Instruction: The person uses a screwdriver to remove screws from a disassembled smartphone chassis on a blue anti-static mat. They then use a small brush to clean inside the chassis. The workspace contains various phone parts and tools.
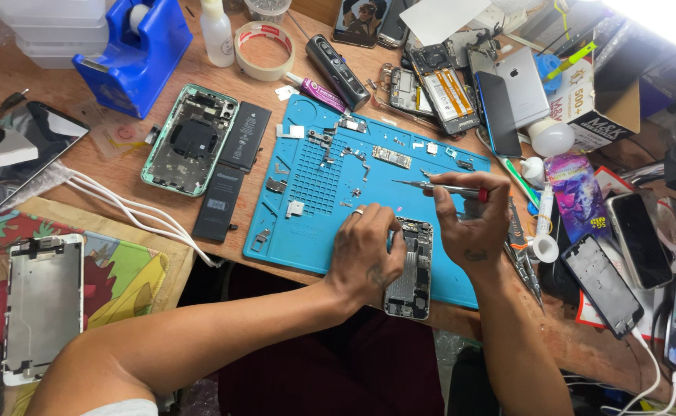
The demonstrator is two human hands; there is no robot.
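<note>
My left hand (365, 258) rests on the opened phone (410, 268), fingers curled and pressed against its left edge to pin it at the near edge of the blue mat (307, 223). The phone's long axis runs roughly twelve to six, its bare insides facing up. My right hand (473, 223) sits at about two o'clock from the phone, fingers pinched shut on a thin metal tool (438, 187) with a red band near the grip. The tool's tip points toward nine o'clock, lying crosswise to the phone and just above its top end. The right hand is the working one; the left is nearer the phone body and touches it. The mat serves as a tray: small screws, brackets and a little circuit strip (392, 157) lie scattered over its upper half, at twelve o'clock from my hands. At ten o'clock, off the mat, a green phone shell (189, 140) lies open with two black batteries (230, 169) just beside it. A roll of tape (262, 50) and a blue tape dispenser (138, 58) stand farther back. At three o'clock, more phones and a bare phone frame (604, 283) crowd the wooden table (107, 169). At eight o'clock a white screen panel (44, 304) lies face down.
</note>
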